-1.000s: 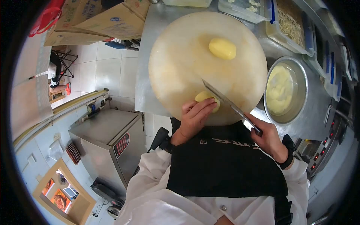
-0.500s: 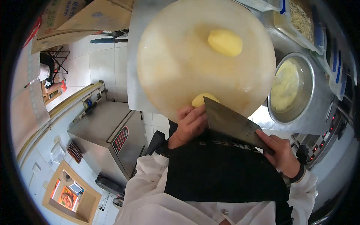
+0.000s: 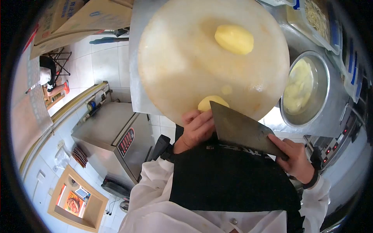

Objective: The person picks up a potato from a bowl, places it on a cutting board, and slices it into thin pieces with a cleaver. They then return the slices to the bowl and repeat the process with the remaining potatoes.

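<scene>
My right hand (image 3: 294,157) is closed round the handle of a broad cleaver (image 3: 246,130). The blade slants up to the left, and its far corner meets a peeled potato (image 3: 213,102) at the near edge of the round chopping board (image 3: 175,58). Curled fingers of my left hand (image 3: 198,129) hold that potato from the near side, right beside the blade; the potato is partly hidden. A thin potato slice (image 3: 226,90) lies flat just beyond it. Farther up the board rests a whole peeled potato (image 3: 234,39), touched by neither hand.
A metal bowl (image 3: 324,91) of peeled potato pieces in liquid stands right of the board. Plastic containers (image 3: 311,33), one with pale shreds, line the upper right. Left are a stainless cabinet (image 3: 107,130) and cardboard boxes (image 3: 89,19). Another person (image 3: 48,73) is partly visible far left.
A thin potato slice now lies on the board beyond the held potato, where none showed before. Both hands stay nearly in place, and the view has shifted slightly.
</scene>
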The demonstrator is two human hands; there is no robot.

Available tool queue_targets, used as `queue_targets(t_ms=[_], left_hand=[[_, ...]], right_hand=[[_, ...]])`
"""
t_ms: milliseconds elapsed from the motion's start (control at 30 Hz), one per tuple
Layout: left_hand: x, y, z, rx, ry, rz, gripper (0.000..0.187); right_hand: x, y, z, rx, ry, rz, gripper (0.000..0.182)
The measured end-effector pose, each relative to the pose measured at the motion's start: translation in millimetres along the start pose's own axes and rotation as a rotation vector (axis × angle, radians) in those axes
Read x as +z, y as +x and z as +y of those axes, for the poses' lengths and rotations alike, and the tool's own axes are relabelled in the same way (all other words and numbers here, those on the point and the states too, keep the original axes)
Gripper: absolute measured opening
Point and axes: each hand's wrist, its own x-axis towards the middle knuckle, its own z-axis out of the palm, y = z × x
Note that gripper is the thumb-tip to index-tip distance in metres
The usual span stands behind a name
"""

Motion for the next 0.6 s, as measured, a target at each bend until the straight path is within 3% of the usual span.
queue_targets(t_ms=[333, 600], left_hand=[[0, -1, -4, 0.045, 0.031, 0.005, 0.020], [0, 0, -2, 0.028, 0.013, 0.013, 0.019]], right_hand=[[21, 27, 2, 0.015, 0.021, 0.074, 0.081], [-11, -1, -15, 0.124, 0.100, -0.069, 0.070]])
